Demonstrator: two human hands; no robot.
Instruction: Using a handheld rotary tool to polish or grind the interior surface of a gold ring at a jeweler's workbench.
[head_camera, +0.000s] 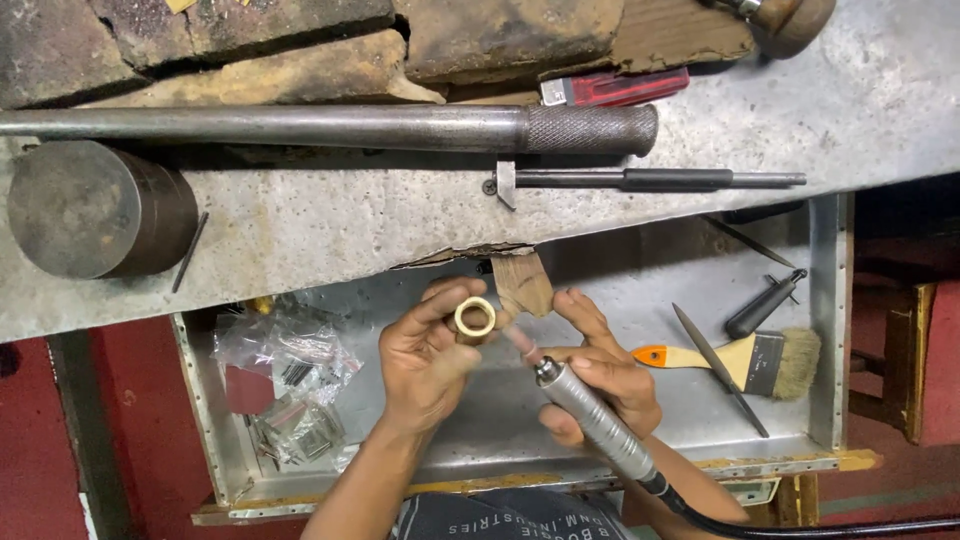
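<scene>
My left hand (425, 360) pinches a small pale yellow ring (475, 317) between thumb and fingers, its open bore facing up. My right hand (600, 370) grips a slim silver rotary handpiece (590, 415) like a pen, with a black flexible cable (780, 528) trailing off to the lower right. The tool's thin tip (515, 340) points up and left, close beside the ring. Both hands hover over an open metal drawer (830, 330), just below a wooden bench pin (523, 283) that sticks out from the worktop edge.
On the worktop (330, 225) lie a long steel rod with knurled end (400, 128), a heavy steel cylinder (95, 210), a thin dark tool (650, 180) and a red-handled screwdriver (615, 88). The drawer holds a paintbrush (740, 360), files (720, 370) and plastic bags of small parts (285, 370).
</scene>
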